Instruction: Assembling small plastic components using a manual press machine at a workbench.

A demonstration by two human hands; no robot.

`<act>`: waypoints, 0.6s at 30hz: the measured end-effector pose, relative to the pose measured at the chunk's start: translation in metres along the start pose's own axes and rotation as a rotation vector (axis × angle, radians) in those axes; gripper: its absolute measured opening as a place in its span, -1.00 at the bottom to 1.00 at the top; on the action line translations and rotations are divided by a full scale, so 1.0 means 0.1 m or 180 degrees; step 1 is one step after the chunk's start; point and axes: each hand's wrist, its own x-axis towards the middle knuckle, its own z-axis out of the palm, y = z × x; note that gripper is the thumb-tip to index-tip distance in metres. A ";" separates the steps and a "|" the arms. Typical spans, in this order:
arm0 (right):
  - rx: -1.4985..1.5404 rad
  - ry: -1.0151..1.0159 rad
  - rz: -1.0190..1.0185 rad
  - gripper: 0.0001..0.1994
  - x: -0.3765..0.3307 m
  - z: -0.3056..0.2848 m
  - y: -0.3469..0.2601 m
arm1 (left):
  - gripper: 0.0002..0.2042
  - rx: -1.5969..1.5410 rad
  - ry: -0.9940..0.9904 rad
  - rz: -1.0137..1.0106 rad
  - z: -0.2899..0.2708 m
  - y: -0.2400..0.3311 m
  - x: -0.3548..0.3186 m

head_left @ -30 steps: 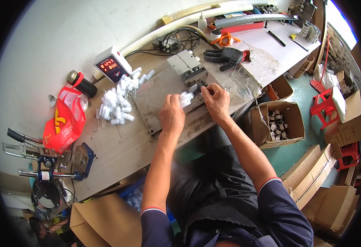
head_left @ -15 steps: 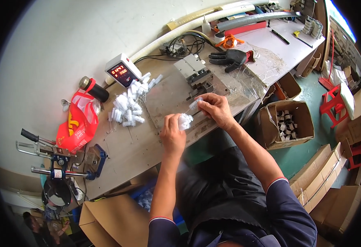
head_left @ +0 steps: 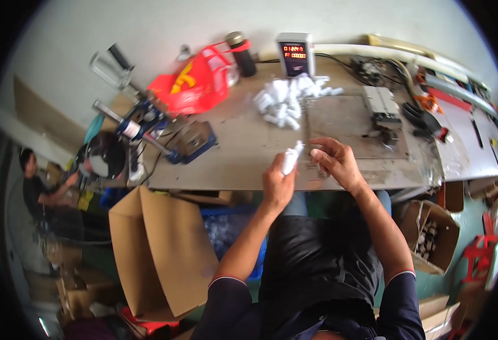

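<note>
My left hand (head_left: 277, 184) is closed around a small bundle of white spiral-bristled brushes (head_left: 290, 160), whose tops stick out above the thumb. Just to its right, my right hand (head_left: 338, 163) has thumb and fingers apart over the table's front part, and no brush shows in it, though motion smears the fingertips. Farther back on the worktable (head_left: 232, 164) lies a loose pile of the same white brushes (head_left: 283, 105). A metal fixture (head_left: 382, 107) sits on a flat plate (head_left: 340, 127) right of the pile.
Behind the pile stands a counter box (head_left: 295, 54) with red digits. A red bag (head_left: 195, 85), a dark flask (head_left: 241, 56) and a hand-lever press (head_left: 147, 124) occupy the left. A black glove (head_left: 422, 120) lies right. Below are a carton (head_left: 167, 255) and blue crate (head_left: 260, 258); another person (head_left: 39, 192) is far left.
My view has swung left, so the table now lies straight ahead. The brush in my right hand no longer shows there, and its fingers have spread. My left hand still grips its bundle.
</note>
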 end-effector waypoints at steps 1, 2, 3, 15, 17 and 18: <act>-0.0194 -0.0028 0.0014 -0.66 0.04 0.10 0.01 | -0.90 -0.0053 0.0205 -0.0169 -0.22 -0.12 0.01; -0.0391 -0.0041 0.0022 -0.65 0.10 0.18 0.02 | -0.87 -0.0117 0.0400 -0.0331 -0.47 -0.27 0.04; -0.0560 -0.0162 -0.0028 -0.65 0.19 0.23 0.13 | -0.83 0.0006 0.0699 -0.0077 -0.75 -0.55 0.06; -0.1878 -0.0564 -0.0683 -0.70 1.29 1.38 0.24 | -0.74 0.0246 0.3059 -0.1033 -2.67 -1.72 0.59; -0.2046 -0.0644 -0.0821 -0.69 1.53 1.60 0.25 | -0.71 0.0442 0.2979 -0.1035 -2.60 -1.67 0.67; -0.2036 -0.0682 -0.0830 -0.69 1.66 1.73 0.27 | -0.71 0.0460 0.3014 -0.1044 -2.60 -1.68 0.67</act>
